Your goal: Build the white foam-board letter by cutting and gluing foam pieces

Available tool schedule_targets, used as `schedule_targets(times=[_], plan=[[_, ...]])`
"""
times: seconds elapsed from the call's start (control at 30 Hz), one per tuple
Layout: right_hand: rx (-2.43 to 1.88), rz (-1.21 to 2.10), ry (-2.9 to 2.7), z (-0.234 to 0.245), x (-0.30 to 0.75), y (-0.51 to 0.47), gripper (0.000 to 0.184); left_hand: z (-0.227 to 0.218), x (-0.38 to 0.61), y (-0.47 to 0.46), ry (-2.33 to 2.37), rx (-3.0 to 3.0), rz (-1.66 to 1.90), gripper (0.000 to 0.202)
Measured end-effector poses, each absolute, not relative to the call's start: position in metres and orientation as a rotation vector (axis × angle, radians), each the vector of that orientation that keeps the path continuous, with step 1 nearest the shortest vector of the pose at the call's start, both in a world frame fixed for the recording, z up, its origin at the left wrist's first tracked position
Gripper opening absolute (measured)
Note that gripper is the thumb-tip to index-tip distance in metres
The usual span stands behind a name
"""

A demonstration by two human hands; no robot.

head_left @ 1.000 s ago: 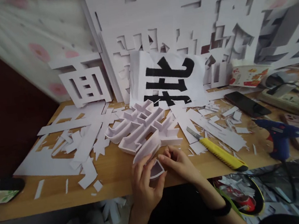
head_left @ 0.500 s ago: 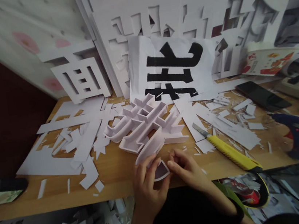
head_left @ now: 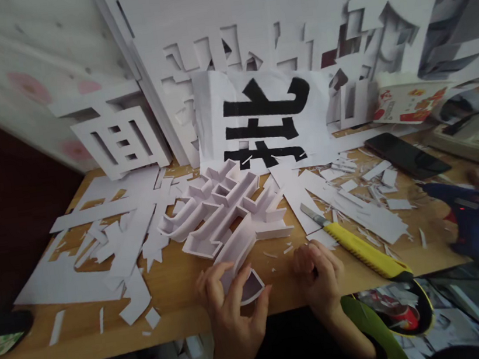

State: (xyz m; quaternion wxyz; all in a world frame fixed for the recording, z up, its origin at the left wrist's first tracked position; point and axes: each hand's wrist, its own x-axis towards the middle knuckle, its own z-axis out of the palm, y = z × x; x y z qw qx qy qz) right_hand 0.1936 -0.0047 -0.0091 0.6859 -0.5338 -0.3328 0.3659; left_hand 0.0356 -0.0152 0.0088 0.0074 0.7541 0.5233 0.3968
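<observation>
A hollow white foam-board character (head_left: 225, 205) with thin upright walls lies on the wooden table in front of me. My left hand (head_left: 232, 295) grips its near end, fingers over the wall and thumb at the curved tip. To the right, apart from the character, my right hand (head_left: 319, 269) is curled into a loose fist above the table edge. Whatever its fingers may hold is hidden. Just beyond that hand lies a yellow utility knife (head_left: 363, 248) with its blade out. A blue glue gun (head_left: 464, 209) stands farther right.
White offcuts (head_left: 115, 243) and slivers litter the table (head_left: 172, 306). Behind stand a printed sheet (head_left: 266, 117) with a black character, cut foam boards (head_left: 208, 7) and a finished character (head_left: 123, 136). A phone (head_left: 406, 154) and paper box (head_left: 409, 95) are at right; a scrap bin (head_left: 427, 302) stands below.
My right hand has moved away from the character's near end, to the right, and curled up. My left hand keeps its hold on the character. The view has shifted slightly.
</observation>
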Motion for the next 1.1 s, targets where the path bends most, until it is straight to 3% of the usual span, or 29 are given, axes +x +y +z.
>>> schedule_targets(times=[0.17, 0.33, 0.57, 0.77, 0.97, 1.1], plan=[[-1.136, 0.807, -0.839, -0.022, 0.198, -0.007, 0.052, 0.008, 0.034, -0.016, 1.631, 2.393, 1.232, 0.029], [-1.155, 0.813, -0.842, -0.033, 0.198, -0.005, 0.052, 0.007, 0.025, -0.011, 1.648, 2.536, 1.048, 0.041], [-1.211, 0.611, -0.897, -0.021, 0.206, -0.025, 0.054, 0.036, 0.004, 0.000, 1.442, 2.699, 0.983, 0.025], [-1.636, 0.202, -1.159, 0.004, 0.284, -0.046, 0.023, 0.058, -0.039, 0.018, 1.249, 2.896, 0.897, 0.019], [-2.167, 0.030, -1.510, -0.002, 0.315, -0.042, 0.032, 0.059, -0.086, 0.036, 1.178, 2.962, 0.854, 0.026], [-2.091, 0.059, -1.416, -0.005, 0.319, -0.040, 0.030, 0.050, -0.120, 0.059, 1.243, 3.061, 0.727, 0.030]])
